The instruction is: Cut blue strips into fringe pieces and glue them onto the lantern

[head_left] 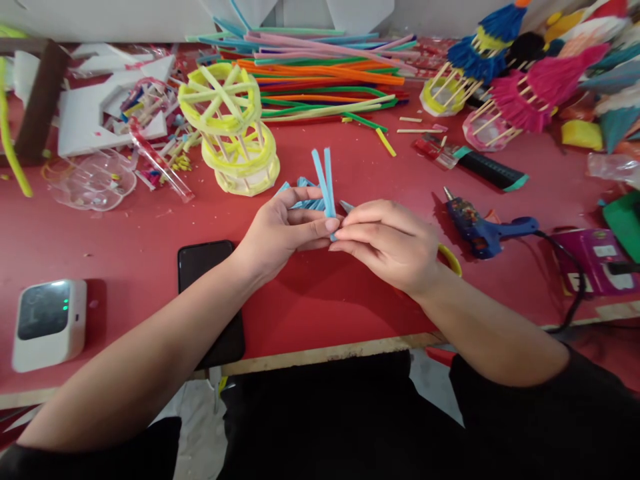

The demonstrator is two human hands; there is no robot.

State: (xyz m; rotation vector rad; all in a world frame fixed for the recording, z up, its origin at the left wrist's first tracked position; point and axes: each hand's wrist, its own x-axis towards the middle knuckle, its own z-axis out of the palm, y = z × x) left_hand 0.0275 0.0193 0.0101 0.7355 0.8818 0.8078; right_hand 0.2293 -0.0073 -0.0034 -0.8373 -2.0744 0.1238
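Observation:
Between my left hand's (287, 230) thumb and fingers is a light-blue pipe cleaner (327, 183), with two prongs pointing up in a narrow V. My right hand (390, 237) pinches at its lower end, the fingertips meeting those of the left. Whether it is one folded piece or two pieces, I cannot tell. Behind my left fingers lie several short light-blue pieces (307, 187) on the red table. A pointed metal tip and a yellow loop handle (450, 260), apparently scissors, stick out from under my right hand, which hides the rest.
A yellow pipe-cleaner frame with sticks (240, 147) stands behind my left hand. Coloured pipe cleaners (320, 73) are heaped at the back. To the right lie a glue gun (485, 227), a cutter knife (490, 167) and a pink crepe figure (540, 93). A phone (205, 260) lies left, near a white device (50, 327).

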